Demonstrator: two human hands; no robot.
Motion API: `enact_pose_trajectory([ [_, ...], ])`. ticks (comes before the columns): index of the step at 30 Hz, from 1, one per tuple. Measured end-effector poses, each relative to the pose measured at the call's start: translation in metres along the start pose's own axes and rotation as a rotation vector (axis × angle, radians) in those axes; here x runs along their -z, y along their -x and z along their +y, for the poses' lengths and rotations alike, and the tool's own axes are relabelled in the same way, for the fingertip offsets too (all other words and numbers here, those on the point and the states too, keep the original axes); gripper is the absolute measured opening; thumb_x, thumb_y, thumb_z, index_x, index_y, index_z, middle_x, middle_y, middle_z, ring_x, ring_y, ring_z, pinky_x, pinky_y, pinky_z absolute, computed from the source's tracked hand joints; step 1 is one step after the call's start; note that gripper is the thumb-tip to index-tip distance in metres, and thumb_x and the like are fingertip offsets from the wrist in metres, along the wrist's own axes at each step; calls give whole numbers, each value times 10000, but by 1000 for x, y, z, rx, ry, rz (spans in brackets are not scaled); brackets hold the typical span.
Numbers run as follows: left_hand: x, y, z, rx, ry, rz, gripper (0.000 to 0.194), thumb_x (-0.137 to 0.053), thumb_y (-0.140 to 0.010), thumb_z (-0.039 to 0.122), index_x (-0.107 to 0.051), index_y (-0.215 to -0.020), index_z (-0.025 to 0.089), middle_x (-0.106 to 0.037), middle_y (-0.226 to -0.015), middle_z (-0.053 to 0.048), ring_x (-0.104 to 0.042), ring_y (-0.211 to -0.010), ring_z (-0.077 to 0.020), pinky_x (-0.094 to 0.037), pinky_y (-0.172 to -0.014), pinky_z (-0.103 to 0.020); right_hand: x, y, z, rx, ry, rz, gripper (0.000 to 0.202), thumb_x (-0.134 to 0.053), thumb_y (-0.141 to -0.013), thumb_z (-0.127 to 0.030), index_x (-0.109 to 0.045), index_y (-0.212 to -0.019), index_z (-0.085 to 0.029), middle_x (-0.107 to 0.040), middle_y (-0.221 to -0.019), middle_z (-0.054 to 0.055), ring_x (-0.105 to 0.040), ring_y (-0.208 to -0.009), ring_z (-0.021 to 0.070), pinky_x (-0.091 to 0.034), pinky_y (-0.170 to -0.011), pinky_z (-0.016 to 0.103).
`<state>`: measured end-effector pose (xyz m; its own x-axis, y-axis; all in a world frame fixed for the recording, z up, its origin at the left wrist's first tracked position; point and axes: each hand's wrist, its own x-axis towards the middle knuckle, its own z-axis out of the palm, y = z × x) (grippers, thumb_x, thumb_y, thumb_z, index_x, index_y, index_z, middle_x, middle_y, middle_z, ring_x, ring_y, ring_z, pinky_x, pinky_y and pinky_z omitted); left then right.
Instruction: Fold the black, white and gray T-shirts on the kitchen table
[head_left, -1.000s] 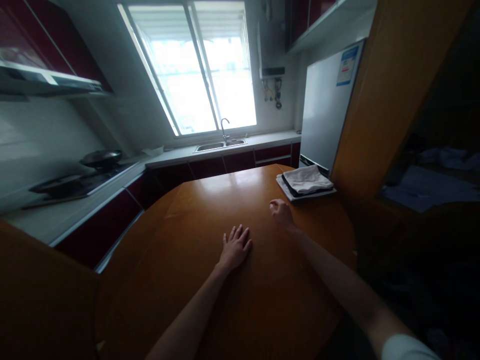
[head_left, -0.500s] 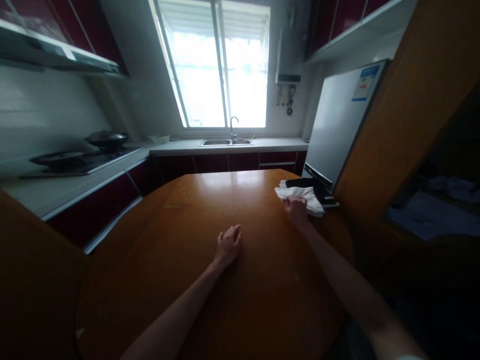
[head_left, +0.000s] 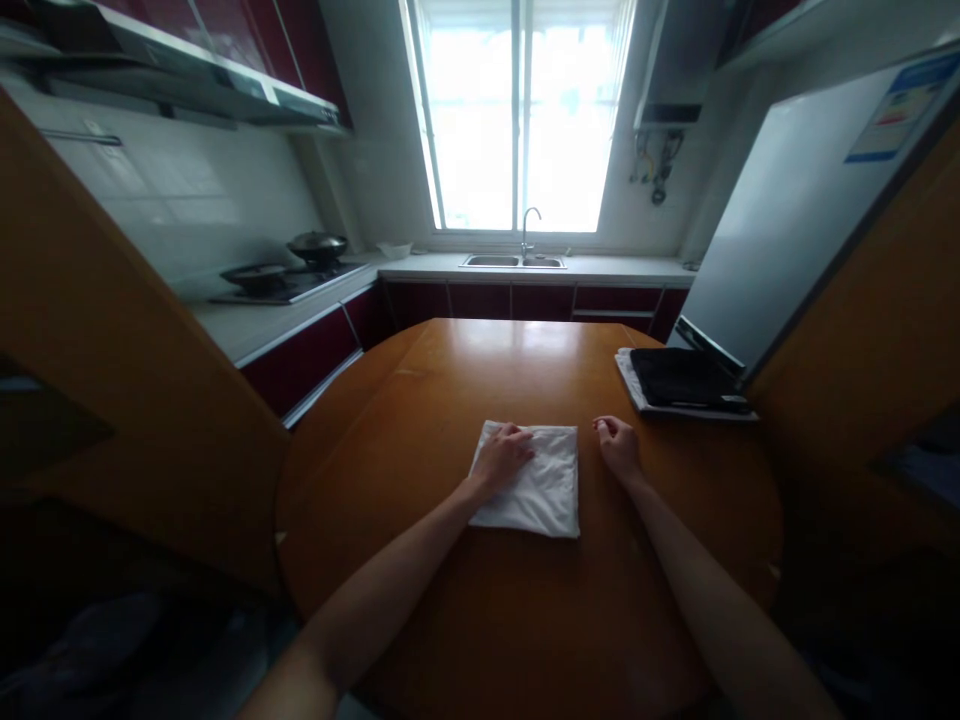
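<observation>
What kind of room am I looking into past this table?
It looks like a home kitchen: a double sink with a curved faucet under the window, a stove with covered pans at the left, and a range hood above it.

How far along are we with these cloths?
Looks done: the white cloth lies roughly square on the table, apart from the stack.
In hand: the left hand rests on it; the right hand is beside it, not touching.
Probably left: its wrinkles, then the black item and pale layer beneath, both stacked at the right.
</observation>
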<state>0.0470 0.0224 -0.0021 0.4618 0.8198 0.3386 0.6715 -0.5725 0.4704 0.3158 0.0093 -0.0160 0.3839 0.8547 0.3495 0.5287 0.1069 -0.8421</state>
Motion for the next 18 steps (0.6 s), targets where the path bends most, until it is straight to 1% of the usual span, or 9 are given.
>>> enact_pose_trajectory([
  [2, 3, 0, 7, 76, -33, -79, 233, -658, -915, 259, -703, -1143, 238, -699, -1133, -66, -629, -1111, -225, -477, -1004, -331, -2, 4, 8, -24, -22, 3, 359, -457, -838, -423, -710, -881, -172, -763, -923, 147, -709, -873, 277, -537, -824, 373],
  [4, 12, 0, 11, 138, -59, -159, 205, -646, -919, 264, -696, -1116, 238, -719, -1084, -62, -663, -1037, -223, -502, -928, -317, -5, 6, 10, -30, -44, 8, 365, -457, -836, -430, -709, -881, -170, -764, -927, 148, -710, -875, 276, -540, -823, 375],
  [6, 26, 2, 11, 170, -95, -217, 171, -654, -900, 262, -701, -1063, 242, -735, -1011, -63, -685, -976, -241, -510, -872, -326, -6, 7, 9, -34, -71, 14, 364, -465, -831, -437, -711, -875, -173, -765, -928, 145, -710, -874, 275, -542, -820, 377],
  [8, 44, 4, 7, 198, -129, -245, 112, -679, -855, 235, -715, -961, 242, -736, -913, -63, -694, -931, -260, -506, -848, -337, -6, 7, 9, -36, -97, 20, 362, -475, -823, -444, -711, -859, -172, -765, -908, 146, -709, -854, 275, -546, -802, 380],
  [10, 68, 2, 0, 236, -145, -263, 53, -698, -798, 189, -708, -828, 232, -715, -791, -55, -695, -859, -261, -506, -812, -334, -6, 6, 10, -39, -120, 25, 362, -477, -813, -445, -707, -843, -167, -762, -872, 148, -708, -814, 274, -547, -766, 378],
  [12, 96, -9, -8, 275, -130, -257, 85, -680, -770, 147, -670, -712, 209, -673, -694, -43, -677, -760, -233, -506, -750, -312, -7, 6, 11, -41, -136, 22, 367, -472, -804, -446, -705, -837, -164, -758, -839, 149, -704, -767, 268, -544, -721, 370],
  [13, 112, -18, -12, 294, -114, -239, 117, -655, -779, 137, -645, -677, 194, -653, -667, -41, -659, -712, -213, -502, -716, -300, -7, 6, 12, -43, -143, 18, 370, -471, -799, -448, -704, -835, -163, -757, -828, 149, -702, -746, 265, -541, -701, 365],
  [15, 146, -44, -18, 336, -65, -176, 183, -575, -836, 133, -599, -658, 171, -607, -624, -36, -612, -623, -169, -485, -642, -266, -8, 6, 13, -44, -154, 4, 370, -478, -785, -453, -703, -824, -162, -756, -820, 149, -696, -717, 257, -535, -676, 358],
  [18, 198, -97, -21, 404, 11, -63, 220, -491, -921, 175, -580, -721, 151, -501, -531, -5, -534, -505, -137, -452, -551, -244, -8, 6, 13, -40, -165, -22, 371, -493, -764, -460, -706, -811, -159, -754, -817, 145, -691, -703, 251, -528, -668, 352],
])
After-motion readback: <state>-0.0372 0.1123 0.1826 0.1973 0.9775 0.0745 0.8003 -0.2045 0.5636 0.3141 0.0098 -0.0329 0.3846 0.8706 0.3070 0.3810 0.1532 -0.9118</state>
